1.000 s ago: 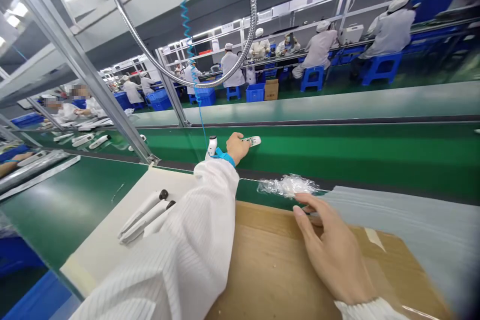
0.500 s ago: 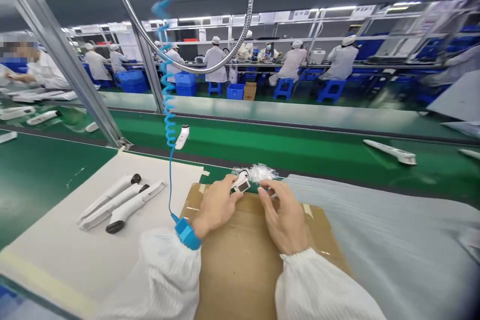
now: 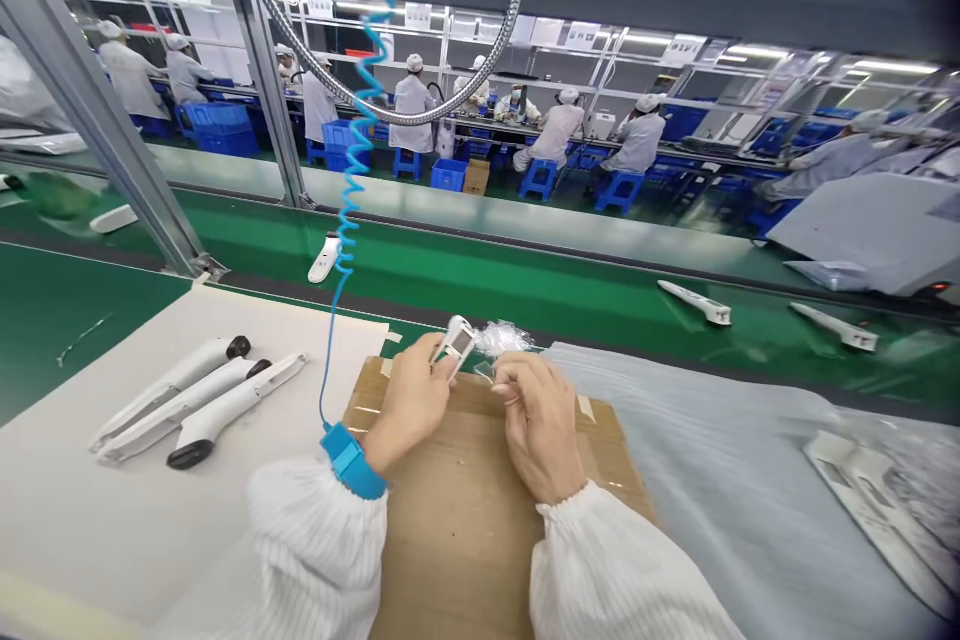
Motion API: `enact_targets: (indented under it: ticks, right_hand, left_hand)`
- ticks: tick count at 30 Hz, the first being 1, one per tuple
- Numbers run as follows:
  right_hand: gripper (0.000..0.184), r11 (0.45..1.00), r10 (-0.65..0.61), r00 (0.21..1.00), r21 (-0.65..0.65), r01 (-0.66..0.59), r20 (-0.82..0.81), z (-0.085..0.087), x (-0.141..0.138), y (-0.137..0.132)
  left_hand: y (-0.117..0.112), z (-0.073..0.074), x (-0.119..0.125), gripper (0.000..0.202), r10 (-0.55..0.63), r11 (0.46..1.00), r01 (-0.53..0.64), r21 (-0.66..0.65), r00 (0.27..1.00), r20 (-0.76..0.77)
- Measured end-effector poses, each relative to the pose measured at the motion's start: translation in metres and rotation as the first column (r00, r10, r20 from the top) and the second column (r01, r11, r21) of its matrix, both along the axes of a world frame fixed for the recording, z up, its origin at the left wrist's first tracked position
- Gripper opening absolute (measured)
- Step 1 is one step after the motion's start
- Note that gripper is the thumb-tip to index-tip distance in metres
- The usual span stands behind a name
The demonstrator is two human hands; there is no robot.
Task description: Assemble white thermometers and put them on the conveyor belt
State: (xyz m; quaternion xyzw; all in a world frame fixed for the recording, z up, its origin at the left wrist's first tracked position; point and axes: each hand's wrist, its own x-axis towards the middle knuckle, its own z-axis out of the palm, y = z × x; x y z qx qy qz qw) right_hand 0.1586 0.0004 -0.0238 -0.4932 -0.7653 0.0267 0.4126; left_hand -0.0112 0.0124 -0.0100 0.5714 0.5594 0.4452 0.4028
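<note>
My left hand (image 3: 412,395), wearing a blue wrist strap (image 3: 352,460), grips a white plastic housing part (image 3: 457,338) with a grey rectangular window. The part is tilted up above the far edge of a brown cardboard sheet (image 3: 457,520). Close by on the right, my right hand (image 3: 540,420) has thumb and fingers pinched together. A small clear piece of film (image 3: 484,372) shows at its fingertips. Just beyond both hands lies a heap of crumpled clear plastic (image 3: 504,337). What the curled fingers cover is hidden.
Several white handle-shaped housings (image 3: 225,410) lie on the pale mat (image 3: 60,520) at left. More white parts (image 3: 694,303) rest on the green conveyor (image 3: 480,270). A coiled blue cord (image 3: 352,190) hangs ahead on the left. Bagged white parts (image 3: 870,490) sit at right on foam sheeting (image 3: 697,450).
The view has shifted rightward and down. My left hand has turned the white part more upright. My right hand's fingers have closed into a pinch and come nearer to the part.
</note>
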Motion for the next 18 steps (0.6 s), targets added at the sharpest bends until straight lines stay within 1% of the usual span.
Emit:
enact_targets:
  ticks: [1, 2, 3, 5, 6, 7, 9, 11, 12, 14, 16, 17, 18]
  right_hand:
    - [0.022, 0.999, -0.003, 1.000, -0.034, 0.002, -0.018, -0.001, 0.002, 0.008]
    - [0.022, 0.996, -0.041, 0.999, -0.082, 0.039, -0.013, -0.003, 0.005, 0.018]
    - [0.020, 0.984, -0.110, 0.994, -0.141, 0.113, 0.024, -0.005, 0.007, 0.029]
    - [0.014, 0.924, -0.268, 0.950, -0.236, 0.300, 0.157, -0.010, 0.014, 0.050]
    - [0.011, 0.893, -0.321, 0.921, -0.254, 0.373, 0.222, -0.011, 0.019, 0.058]
    - [0.014, 0.874, -0.346, 0.898, -0.255, 0.414, 0.271, -0.012, 0.025, 0.063]
    - [0.025, 0.871, -0.340, 0.883, -0.245, 0.426, 0.324, -0.009, 0.047, 0.068]
    - [0.026, 0.863, -0.338, 0.863, -0.241, 0.444, 0.376, -0.001, 0.083, 0.064]
    - [0.024, 0.844, -0.360, 0.840, -0.242, 0.479, 0.406, 0.005, 0.106, 0.058]
    - [0.024, 0.768, -0.455, 0.760, -0.227, 0.599, 0.465, 0.021, 0.158, 0.042]
    - [0.032, 0.673, -0.549, 0.657, -0.193, 0.714, 0.516, 0.036, 0.209, 0.023]
    - [0.036, 0.631, -0.579, 0.612, -0.179, 0.755, 0.539, 0.042, 0.232, 0.014]
    - [0.036, 0.601, -0.592, 0.580, -0.173, 0.780, 0.559, 0.047, 0.252, 0.005]
  left_hand:
    - [0.003, 0.000, -0.002, 0.024, 0.062, 0.998, -0.061, -0.033, 0.997, 0.051]
    - [0.005, 0.001, -0.003, 0.026, 0.106, 0.993, -0.101, -0.055, 0.990, 0.093]
    - [0.006, 0.002, -0.004, 0.028, 0.122, 0.991, -0.114, -0.065, 0.985, 0.126]
    - [0.005, 0.007, -0.006, 0.033, 0.094, 0.994, -0.082, -0.074, 0.979, 0.183]
    - [0.004, 0.009, -0.006, 0.036, 0.083, 0.994, -0.065, -0.088, 0.972, 0.221]
    - [0.002, 0.011, -0.007, 0.039, 0.078, 0.993, -0.052, -0.107, 0.963, 0.258]
    - [-0.001, 0.014, -0.009, 0.045, 0.092, 0.985, -0.041, -0.166, 0.945, 0.313]
    - [-0.001, 0.015, -0.011, 0.050, 0.124, 0.970, -0.043, -0.238, 0.933, 0.337]
    - [0.000, 0.015, -0.012, 0.051, 0.131, 0.964, -0.038, -0.264, 0.931, 0.342]
    - [0.001, 0.015, -0.012, 0.050, 0.144, 0.951, -0.024, -0.307, 0.916, 0.375]
    - [-0.001, 0.016, -0.009, 0.050, 0.142, 0.949, 0.001, -0.316, 0.892, 0.429]
    - [-0.002, 0.016, -0.008, 0.051, 0.130, 0.950, 0.020, -0.312, 0.883, 0.452]
    - [-0.004, 0.017, -0.006, 0.052, 0.107, 0.950, 0.048, -0.309, 0.879, 0.464]
